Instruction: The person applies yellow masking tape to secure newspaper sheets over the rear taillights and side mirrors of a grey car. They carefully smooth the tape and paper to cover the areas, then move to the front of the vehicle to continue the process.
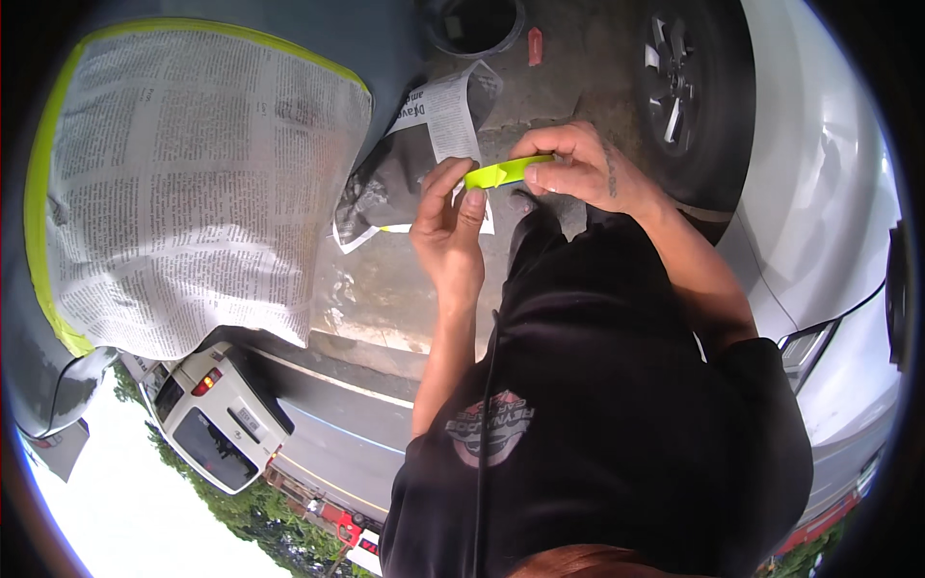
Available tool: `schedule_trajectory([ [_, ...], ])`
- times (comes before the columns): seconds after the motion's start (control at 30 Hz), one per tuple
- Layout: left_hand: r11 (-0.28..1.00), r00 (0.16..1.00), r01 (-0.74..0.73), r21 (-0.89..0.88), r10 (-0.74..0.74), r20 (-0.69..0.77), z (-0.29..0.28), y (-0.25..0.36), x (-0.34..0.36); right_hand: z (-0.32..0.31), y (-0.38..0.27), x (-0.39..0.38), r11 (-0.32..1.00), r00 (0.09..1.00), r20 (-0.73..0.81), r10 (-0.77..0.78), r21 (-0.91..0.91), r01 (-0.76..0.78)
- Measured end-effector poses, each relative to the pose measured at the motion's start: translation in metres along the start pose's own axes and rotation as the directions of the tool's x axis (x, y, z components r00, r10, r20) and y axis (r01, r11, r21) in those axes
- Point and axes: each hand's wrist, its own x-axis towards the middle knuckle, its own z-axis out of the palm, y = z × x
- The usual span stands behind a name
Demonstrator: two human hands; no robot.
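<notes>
Holds a narrow, bright yellow-green roll of tape (501, 174) in mid-air between both bare hands, in front of the body; presents nearly edge-on, with a raised fold left of the middle and a thin blue sliver along the lower edge. Clamps the tape in both grips; pinches its left end between thumb and fingers of the left hand (448, 231); pinches its right end in the right hand (583, 166), with thumb on the near face and fingers over the top.

To the left: a dark grey car body (397, 43), covered by a large printed newspaper sheet (193, 183) edged with a yellow-green tape strip (222, 26) along top and left side; on the grey concrete ground (371, 313), a crumpled second newspaper sheet (448, 116), partly behind the left hand.

At the top: a dark round bucket (516, 37) with a pale rim; just to its right, a small flat red piece (536, 46) on the ground. To the right: a white car (819, 125) with a black tyre (718, 125) around a silver-spoked wheel (672, 87).

Below: a black shirt (617, 414) with a printed emblem, plus a thin dark cord (485, 520) down the front; lower left, a white van (246, 419) on the road (337, 443).
</notes>
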Motion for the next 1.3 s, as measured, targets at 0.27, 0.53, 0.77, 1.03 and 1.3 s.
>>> schedule_trajectory([
  [0.27,0.679,0.945,-0.309,0.666,0.296,0.136,0.034,-0.017,-0.001,0.018,0.032,-0.02,0.961,0.917,-0.347,-0.196,-0.253,0.11],
  [0.53,0.593,0.938,-0.322,0.738,0.305,0.164,0.049,-0.009,0.009,-0.018,0.117,-0.038,0.928,0.729,-0.574,0.373,0.227,-0.296],
  [0.77,0.55,0.952,-0.304,0.777,0.159,0.26,0.049,-0.015,0.016,0.003,0.073,-0.03,0.997,0.923,-0.379,-0.071,-0.047,0.057],
  [1.03,0.513,0.942,-0.286,0.809,0.304,0.14,-0.001,-0.006,0.019,-0.008,0.163,-0.051,0.993,0.837,-0.541,0.077,0.113,-0.018],
  [1.3,-0.24,0.746,-0.651,0.72,-0.027,0.665,-0.07,-0.057,0.051,0.104,0.254,0.073,0.601,0.843,-0.457,0.284,0.77,0.215],
])
